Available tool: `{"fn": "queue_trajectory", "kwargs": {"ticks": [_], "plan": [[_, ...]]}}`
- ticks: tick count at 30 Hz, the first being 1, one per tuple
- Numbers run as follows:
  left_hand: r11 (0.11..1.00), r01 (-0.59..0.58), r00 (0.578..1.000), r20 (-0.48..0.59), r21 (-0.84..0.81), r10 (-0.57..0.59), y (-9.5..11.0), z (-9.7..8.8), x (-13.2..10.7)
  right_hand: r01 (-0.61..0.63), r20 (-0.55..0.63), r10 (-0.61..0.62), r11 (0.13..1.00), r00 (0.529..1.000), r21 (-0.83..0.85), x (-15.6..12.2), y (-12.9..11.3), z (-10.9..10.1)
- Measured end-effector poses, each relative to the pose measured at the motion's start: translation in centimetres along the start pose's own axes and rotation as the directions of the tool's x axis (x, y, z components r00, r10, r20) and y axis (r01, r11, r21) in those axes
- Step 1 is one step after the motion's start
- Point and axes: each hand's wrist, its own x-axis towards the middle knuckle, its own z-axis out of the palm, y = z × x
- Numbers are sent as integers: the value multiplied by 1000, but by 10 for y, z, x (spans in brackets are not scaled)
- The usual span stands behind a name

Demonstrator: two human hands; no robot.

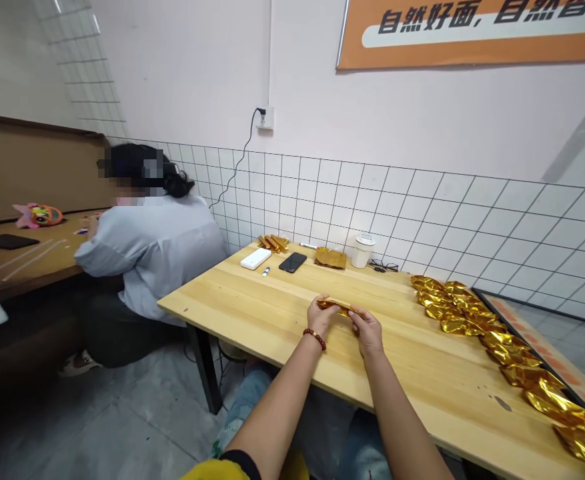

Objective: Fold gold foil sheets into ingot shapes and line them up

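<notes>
Well, my left grip (319,316) and right grip (369,331) are both pinched closed around opposite ends of a gold strip (341,307) over the desk (257,310).

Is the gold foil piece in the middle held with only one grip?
No, the left grip and the right grip both hold the gold foil piece, one at each end.

Gold foil strip (341,307), perhaps folded, held above table (252,303).

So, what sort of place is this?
Probably a small eatery or shop, its wooden table used for handiwork: an orange sign with Chinese writing, white wall tiles, and shiny gold foil pieces along the table.
</notes>
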Motion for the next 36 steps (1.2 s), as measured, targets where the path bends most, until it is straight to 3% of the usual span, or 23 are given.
{"fn": "queue_trajectory", "kwargs": {"ticks": [2, 6, 16, 24, 36], "plan": [[999, 8, 999, -39, -54, -10, 0, 0, 1, -8, 41, 10, 1000, 999, -27, -1, -1, 2], [1000, 28, 999, -34, -4, -28, 3, -2, 0, -22, 87, 27, 998, 996, -57, -1, -3, 6], [1000, -15, 1000, -18, 23, 16, -1, -1, 7, -21, 99, 27, 998, 995, -64, 9, 4, 5], [998, 19, 999, -36, 59, -17, 0, 3, 7, -7, 77, 12, 998, 997, -58, 11, 6, 4], [992, 93, 991, 94, 81, -100, 4, -7, 15, -32, -1, 32, 999, 999, -3, 14, 4, 6]]}}
